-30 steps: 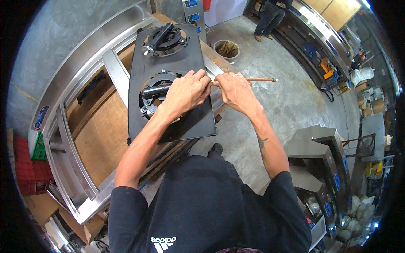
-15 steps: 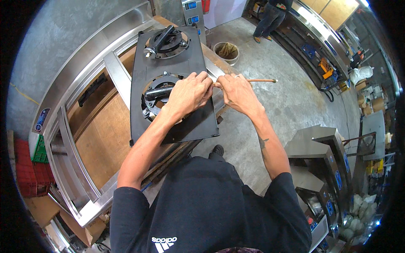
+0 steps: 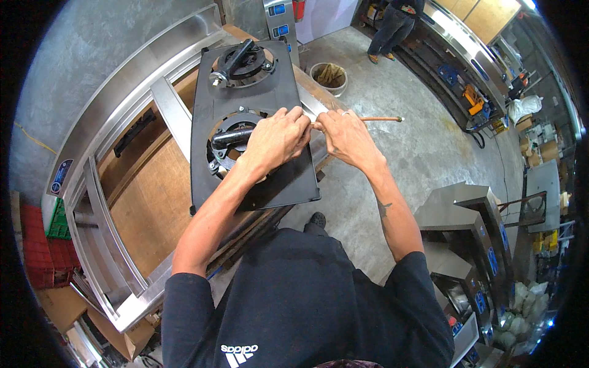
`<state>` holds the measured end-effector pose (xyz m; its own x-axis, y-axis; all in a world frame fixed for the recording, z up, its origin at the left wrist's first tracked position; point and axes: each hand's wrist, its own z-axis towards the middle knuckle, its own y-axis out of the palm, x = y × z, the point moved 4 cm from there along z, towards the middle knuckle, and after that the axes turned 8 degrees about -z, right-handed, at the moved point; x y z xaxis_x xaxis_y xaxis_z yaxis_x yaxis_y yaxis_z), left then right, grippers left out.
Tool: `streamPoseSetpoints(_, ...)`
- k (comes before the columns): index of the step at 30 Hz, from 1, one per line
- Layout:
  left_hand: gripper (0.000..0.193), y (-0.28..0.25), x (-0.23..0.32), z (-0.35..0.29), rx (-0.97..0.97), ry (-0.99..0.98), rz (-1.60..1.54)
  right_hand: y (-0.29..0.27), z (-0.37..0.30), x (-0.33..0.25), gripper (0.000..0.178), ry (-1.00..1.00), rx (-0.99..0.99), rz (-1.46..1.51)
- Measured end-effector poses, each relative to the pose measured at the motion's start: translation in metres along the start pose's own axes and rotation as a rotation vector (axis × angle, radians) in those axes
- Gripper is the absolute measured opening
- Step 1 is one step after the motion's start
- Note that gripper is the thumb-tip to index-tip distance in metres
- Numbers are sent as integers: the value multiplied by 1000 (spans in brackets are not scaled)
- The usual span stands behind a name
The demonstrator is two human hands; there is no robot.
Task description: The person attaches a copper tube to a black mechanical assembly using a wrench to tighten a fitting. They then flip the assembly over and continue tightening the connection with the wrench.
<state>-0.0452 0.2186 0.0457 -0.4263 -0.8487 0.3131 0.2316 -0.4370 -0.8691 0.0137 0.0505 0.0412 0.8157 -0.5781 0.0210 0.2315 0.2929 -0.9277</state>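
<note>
A thin copper pipe (image 3: 381, 118) with a fitting on its far end juts out to the right of my right hand (image 3: 348, 136), which is wrapped round it. My left hand (image 3: 277, 138) is closed close beside, over the right edge of a black two-burner stove top (image 3: 228, 98). A short bit of the pipe shows between the two hands; the part inside my left fingers is hidden. Left of my left hand, the near burner (image 3: 228, 140) is partly covered by the hand and forearm. The far burner (image 3: 243, 61) carries a black tube with a metal tip.
Under the stove top lies a stainless steel frame (image 3: 170, 113) with a wooden panel (image 3: 150, 196). A bucket (image 3: 329, 78) stands on the concrete floor beyond. Another person (image 3: 396, 30) is at the back right. Steel cabinets (image 3: 451, 211) stand at right, a red crate (image 3: 49, 251) at left.
Both hands stay almost in place on the pipe. The stove top and the pipe's free end have shifted very slightly in view.
</note>
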Motion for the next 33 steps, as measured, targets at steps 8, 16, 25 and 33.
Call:
streamPoseSetpoints(8,18,0,-1,0,1,15,-1,0,0,0,11,-1,-21,-12)
streamPoseSetpoints(16,18,0,0,0,-4,8,4,-1,0,0,11,5,-29,-13)
streamPoseSetpoints(25,18,-1,0,-1,19,29,5,0,0,1,12,7,-49,-18)
streamPoseSetpoints(33,17,-1,1,-1,31,25,4,0,0,0,11,-1,-42,-27)
